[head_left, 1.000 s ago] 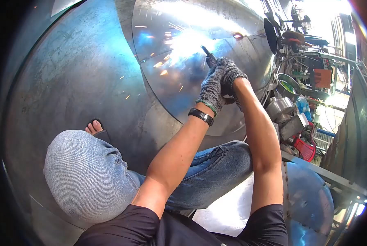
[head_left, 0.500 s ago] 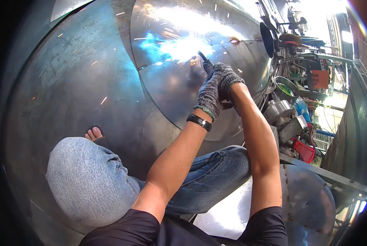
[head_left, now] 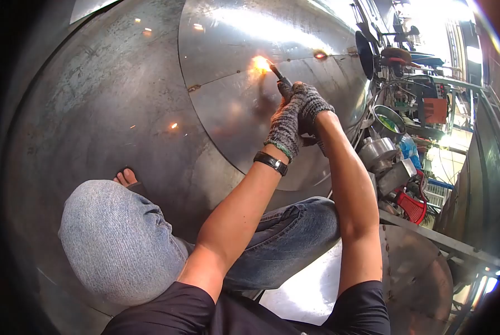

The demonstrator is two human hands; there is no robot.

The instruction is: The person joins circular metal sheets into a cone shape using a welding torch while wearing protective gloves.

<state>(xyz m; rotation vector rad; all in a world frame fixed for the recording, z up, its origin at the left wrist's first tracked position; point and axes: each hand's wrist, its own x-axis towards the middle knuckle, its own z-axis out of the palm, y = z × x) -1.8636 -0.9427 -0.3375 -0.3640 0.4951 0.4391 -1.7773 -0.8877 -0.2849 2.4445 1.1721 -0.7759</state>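
My gloved left hand (head_left: 285, 121) and gloved right hand (head_left: 312, 101) are closed together around the handle of a welding torch (head_left: 281, 75). Most of the handle is hidden inside the knit gloves. The torch's dark nozzle points up and left at a large curved sheet-metal cone (head_left: 233, 117). At its tip an orange glow (head_left: 260, 65) sits on the seam of the cone. Farther right along that seam is a small red-hot spot (head_left: 320, 54), and a brownish tack mark (head_left: 194, 87) lies at its left end.
A wide metal sheet (head_left: 105, 106) lies under the cone and my bare-toed foot (head_left: 126, 177). My denim-covered knees are bent close below my arms. At right stand a metal pot (head_left: 388, 120), a red plastic basket (head_left: 411, 205), cables and a metal frame. A round welded plate (head_left: 417, 273) is at lower right.
The bright blue-white arc and its spray of sparks have gone, leaving an orange glow at the torch tip and a few stray sparks. My hands have barely moved.
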